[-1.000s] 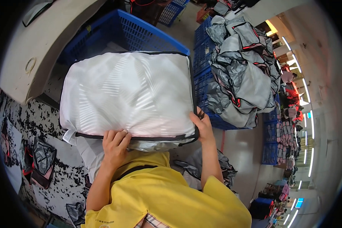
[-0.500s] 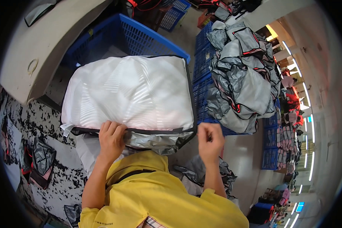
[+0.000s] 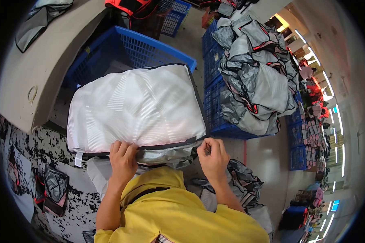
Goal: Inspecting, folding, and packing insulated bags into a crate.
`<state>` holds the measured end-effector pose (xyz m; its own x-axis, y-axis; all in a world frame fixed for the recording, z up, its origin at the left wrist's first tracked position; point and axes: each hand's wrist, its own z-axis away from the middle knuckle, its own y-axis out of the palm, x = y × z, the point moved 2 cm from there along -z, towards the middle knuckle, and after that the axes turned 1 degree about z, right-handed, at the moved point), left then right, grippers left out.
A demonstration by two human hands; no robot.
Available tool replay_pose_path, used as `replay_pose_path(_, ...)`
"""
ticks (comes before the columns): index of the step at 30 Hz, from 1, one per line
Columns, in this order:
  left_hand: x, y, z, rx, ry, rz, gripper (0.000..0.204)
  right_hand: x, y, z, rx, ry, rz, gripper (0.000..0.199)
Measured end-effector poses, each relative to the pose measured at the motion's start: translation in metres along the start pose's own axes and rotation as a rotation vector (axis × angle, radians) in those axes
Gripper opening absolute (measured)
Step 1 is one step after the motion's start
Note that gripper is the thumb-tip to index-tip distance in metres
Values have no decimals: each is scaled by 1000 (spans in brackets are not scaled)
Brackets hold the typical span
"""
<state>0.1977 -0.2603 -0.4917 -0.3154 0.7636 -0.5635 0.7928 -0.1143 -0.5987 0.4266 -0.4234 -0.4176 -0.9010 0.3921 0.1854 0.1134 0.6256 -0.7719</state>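
A white soft rectangular bag (image 3: 138, 105) with a faint striped pattern and black edging lies in front of me. Below its near edge bulges crinkled silver lining (image 3: 166, 157). The fingers of my left hand (image 3: 123, 160) are curled over the near edge, left of its middle. At the near right corner, my right hand (image 3: 213, 156) is closed in a pinch on the black edging; the fingertips partly hide what lies between them. A small white label (image 3: 78, 159) sticks out at the near left corner.
Behind the bag stands a blue plastic crate (image 3: 150, 50). To the right, silver and grey bags with black and red edging (image 3: 267, 81) are heaped over blue crates (image 3: 215, 105). A pale table (image 3: 52, 69) curves along the left. More silver pieces (image 3: 243, 182) lie by my right forearm.
My right hand has moved left and down onto the bag's near right corner and now pinches its edge. My left hand still grips the near edge. The view has shifted slightly.
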Motion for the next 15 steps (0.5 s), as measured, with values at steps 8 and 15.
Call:
replay_pose_path(8, 4, 5, -1, -5, -33, -19, 21, -50, -27, 13, 76, 381, -151, 13)
replay_pose_path(15, 0, 4, -5, 28, -59, -4, 19, -23, -24, 22, 239, 171, -291, 31)
